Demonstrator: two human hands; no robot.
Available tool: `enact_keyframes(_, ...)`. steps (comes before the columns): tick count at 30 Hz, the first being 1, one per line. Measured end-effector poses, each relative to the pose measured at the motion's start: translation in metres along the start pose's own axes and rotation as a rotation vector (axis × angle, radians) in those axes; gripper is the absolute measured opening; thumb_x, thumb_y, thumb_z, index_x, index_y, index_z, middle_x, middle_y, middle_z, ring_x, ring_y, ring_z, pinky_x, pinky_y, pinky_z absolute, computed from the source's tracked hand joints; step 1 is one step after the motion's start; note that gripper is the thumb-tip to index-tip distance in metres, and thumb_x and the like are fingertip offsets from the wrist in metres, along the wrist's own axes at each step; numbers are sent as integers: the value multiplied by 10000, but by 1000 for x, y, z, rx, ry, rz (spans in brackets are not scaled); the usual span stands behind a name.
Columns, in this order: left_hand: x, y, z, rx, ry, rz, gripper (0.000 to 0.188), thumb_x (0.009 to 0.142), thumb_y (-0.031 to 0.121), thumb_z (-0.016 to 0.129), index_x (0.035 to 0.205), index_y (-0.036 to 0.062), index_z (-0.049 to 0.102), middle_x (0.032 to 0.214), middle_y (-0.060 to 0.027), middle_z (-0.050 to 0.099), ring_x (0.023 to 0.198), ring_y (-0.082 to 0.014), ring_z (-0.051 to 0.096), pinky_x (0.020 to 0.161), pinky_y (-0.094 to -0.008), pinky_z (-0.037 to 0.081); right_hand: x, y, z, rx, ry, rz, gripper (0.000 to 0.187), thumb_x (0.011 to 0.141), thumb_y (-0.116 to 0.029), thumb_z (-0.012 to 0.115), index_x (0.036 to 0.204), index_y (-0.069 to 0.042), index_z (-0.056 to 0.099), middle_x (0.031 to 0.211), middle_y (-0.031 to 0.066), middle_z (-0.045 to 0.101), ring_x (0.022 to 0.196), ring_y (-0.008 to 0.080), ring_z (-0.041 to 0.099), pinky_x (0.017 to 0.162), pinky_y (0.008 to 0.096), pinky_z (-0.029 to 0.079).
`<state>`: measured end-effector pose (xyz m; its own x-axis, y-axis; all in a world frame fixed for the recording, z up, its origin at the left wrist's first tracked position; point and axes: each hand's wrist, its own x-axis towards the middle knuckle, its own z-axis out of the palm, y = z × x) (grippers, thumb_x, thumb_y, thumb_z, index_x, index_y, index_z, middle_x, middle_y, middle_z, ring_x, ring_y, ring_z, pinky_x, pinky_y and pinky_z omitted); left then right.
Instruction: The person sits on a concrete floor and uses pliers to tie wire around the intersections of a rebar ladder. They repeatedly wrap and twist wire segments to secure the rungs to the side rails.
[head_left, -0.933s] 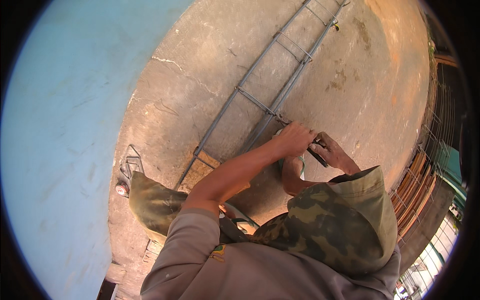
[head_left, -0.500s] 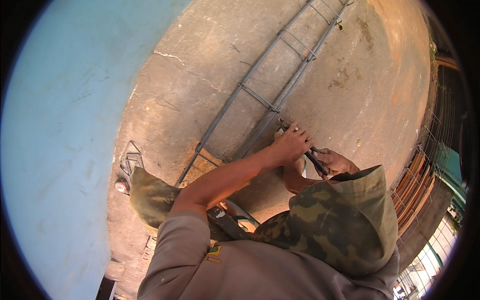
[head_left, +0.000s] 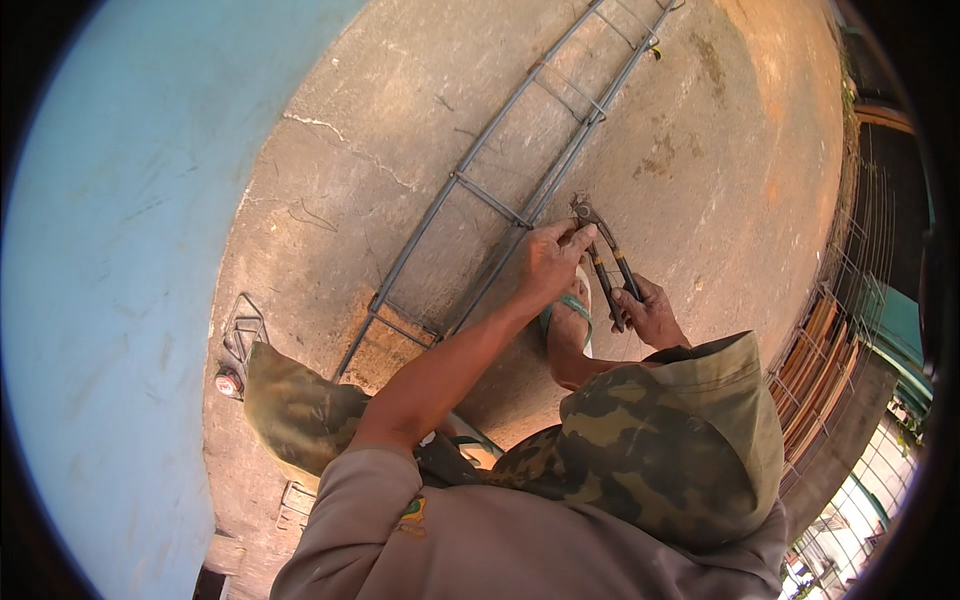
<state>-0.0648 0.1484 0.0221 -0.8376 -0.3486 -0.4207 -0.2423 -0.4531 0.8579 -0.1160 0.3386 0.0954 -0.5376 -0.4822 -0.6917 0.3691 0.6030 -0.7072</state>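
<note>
A pair of pincers (head_left: 586, 212) with black, yellow-banded handles is in my right hand (head_left: 652, 315), fingers around the handle ends. Its handles stand apart, and its head points away from me. Close beside the head, my left hand (head_left: 550, 262) has its fingers and thumb pinched together; what is between them is too small to make out. That hand is next to the long steel rebar cage (head_left: 490, 196), two long bars with cross ties. Below the pincers is my foot in a green-strapped sandal (head_left: 571, 318).
A blue surface (head_left: 110, 300) fills the left side. By its edge lie bent steel stirrups (head_left: 242, 330) and a small round red-and-white object (head_left: 228, 382). Thin wire bits lie on the concrete floor (head_left: 720, 200). Stacked brown rods (head_left: 815, 370) and wire mesh are at the right.
My left hand has come off the pincers' handles and moved left beside their head. The handles, close together before, are now spread apart in my right hand. The view has shifted slightly.
</note>
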Motion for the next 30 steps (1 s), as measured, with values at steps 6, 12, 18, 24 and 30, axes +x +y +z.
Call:
enact_keyframes(6,15,5,-5,422,67,287,225,912,153,632,945,-67,668,824,-198,669,648,-266,620,614,-364,517,16,1,5,-86,27,40,278,971,-278,612,958,-15,524,746,78,630,668,134,635,545,275,489)
enact_keyframes(12,4,8,1,710,-109,613,157,902,93,586,982,-35,628,837,-207,649,726,-395,642,634,-444,521,39,16,4,-103,78,-100,293,964,-276,607,957,2,515,912,121,641,798,159,635,637,314,524)
enact_keyframes(18,-11,23,-13,768,-85,458,132,887,106,604,931,-13,639,808,-164,647,784,-366,650,691,-442,529,75,6,10,-129,328,-217,224,966,-193,541,976,30,542,960,156,643,857,203,647,745,353,554)
enact_keyframes(24,-49,-18,-15,420,-83,516,132,870,129,645,929,17,682,805,-146,648,769,-338,649,705,-426,518,146,-75,-3,-135,262,-427,322,991,-236,474,1128,33,585,1132,180,652,975,248,652,793,368,559)
enact_keyframes(30,-28,60,-48,302,325,512,128,883,83,627,913,-35,670,762,-133,642,666,-302,613,626,-370,475,176,-206,63,-799,316,-1122,434,1003,-362,517,1185,25,588,973,178,667,923,260,659,759,352,521)
